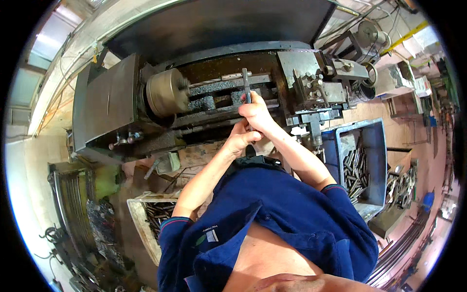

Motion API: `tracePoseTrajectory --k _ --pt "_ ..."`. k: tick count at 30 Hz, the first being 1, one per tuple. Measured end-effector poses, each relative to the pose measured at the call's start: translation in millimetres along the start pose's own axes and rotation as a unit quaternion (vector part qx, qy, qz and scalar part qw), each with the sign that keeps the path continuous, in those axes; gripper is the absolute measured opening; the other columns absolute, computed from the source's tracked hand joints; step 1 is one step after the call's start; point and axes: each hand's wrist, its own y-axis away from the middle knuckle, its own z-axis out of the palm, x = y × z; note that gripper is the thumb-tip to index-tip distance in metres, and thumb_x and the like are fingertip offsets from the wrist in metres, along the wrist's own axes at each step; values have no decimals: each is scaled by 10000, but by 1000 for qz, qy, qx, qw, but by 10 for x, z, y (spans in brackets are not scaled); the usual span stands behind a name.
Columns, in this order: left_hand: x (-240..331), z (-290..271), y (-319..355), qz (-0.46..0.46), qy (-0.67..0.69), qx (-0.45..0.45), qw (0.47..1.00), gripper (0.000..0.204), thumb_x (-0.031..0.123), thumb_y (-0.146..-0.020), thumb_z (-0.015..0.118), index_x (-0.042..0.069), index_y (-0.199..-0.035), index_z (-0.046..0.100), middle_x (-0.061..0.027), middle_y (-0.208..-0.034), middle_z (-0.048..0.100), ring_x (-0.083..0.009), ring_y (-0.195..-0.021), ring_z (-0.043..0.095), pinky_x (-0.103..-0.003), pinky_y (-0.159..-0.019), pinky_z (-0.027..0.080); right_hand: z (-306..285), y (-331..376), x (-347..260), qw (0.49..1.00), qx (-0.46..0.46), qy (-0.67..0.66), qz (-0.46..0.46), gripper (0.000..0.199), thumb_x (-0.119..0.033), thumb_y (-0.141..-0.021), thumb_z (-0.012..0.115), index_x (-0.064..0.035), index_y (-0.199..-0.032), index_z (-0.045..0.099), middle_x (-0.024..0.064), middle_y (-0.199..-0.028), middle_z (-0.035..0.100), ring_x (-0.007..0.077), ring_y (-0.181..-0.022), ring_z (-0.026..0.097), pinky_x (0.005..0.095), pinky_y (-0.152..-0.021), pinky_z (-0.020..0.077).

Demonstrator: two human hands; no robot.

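My right hand (257,114) grips a caliper-like tool (246,83); whether my left hand (238,142), just nearer, holds anything, I can't tell. Metal pieces (356,171) already lie rightward; what's left is unclear.

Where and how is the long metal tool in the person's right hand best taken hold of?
Probably by its near part, coming from the body's side, as the right hand does: the metal tool is slim, points away from the person, and its far end juts out over the lathe bed.
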Motion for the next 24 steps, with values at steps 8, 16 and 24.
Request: tracePoseTrajectory --k 8,16,24 --pt "9 -223 150 14 -16 37 999 438 209 -597 680 6 -955 528 -63 -788 587 -146 -723 576 -269 -542 465 315 -61 18 998 -7 54 27 325 -138 -604 580 25 -870 488 146 -773 538 224 -764 519 323 -689 433" --pt "7 -480 304 12 -8 51 999 524 173 -621 686 2 -1068 472 -79 -834 601 -162 -755 588 -265 -558 482 536 28 -125 998 -30 58 24 329 -131 -600 567 21 -878 479 124 -762 521 204 -733 502 310 -649 414" --pt "52 -542 328 14 -24 46 999 577 254 -591 759 -24 -1020 492 -60 -801 582 -155 -735 577 -267 -566 482 627 -59 8 998 -25 48 21 303 -105 -608 577 1 -876 481 83 -733 496 173 -703 475 304 -617 406"
